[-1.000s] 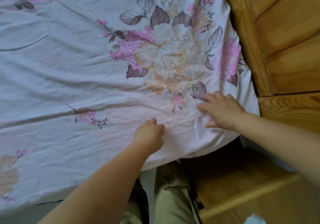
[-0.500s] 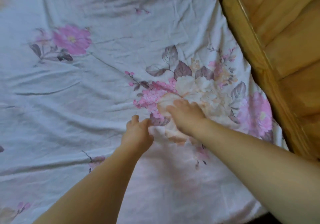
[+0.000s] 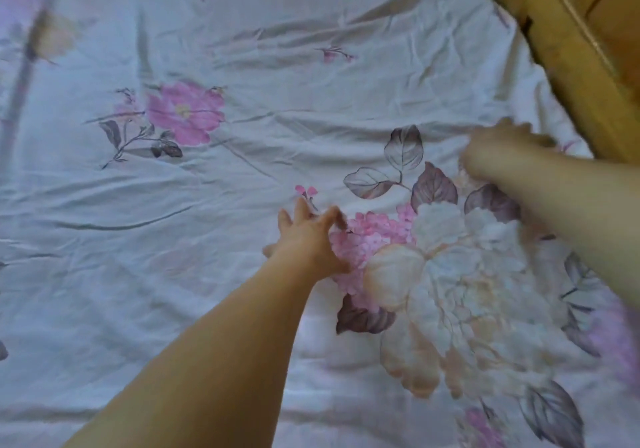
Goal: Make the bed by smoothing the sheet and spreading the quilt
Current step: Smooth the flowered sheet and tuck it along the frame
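A pale sheet (image 3: 263, 274) printed with pink and cream flowers and dark leaves covers the whole bed, with long creases across its middle and upper part. My left hand (image 3: 308, 236) lies flat on it near the centre, fingers spread, beside a cluster of small pink blossoms. My right hand (image 3: 502, 153) is blurred, further up and to the right, pressed on the sheet close to the wooden frame, fingers apart. No quilt is in view.
A wooden bed frame or headboard (image 3: 568, 52) runs diagonally along the upper right, right against the sheet's edge. The sheet stretches away to the left and top of the view.
Both hands have slid further up the sheet, away from me. My right hand swept out to the right toward the wooden frame. The bed's near edge and my legs have left the view.
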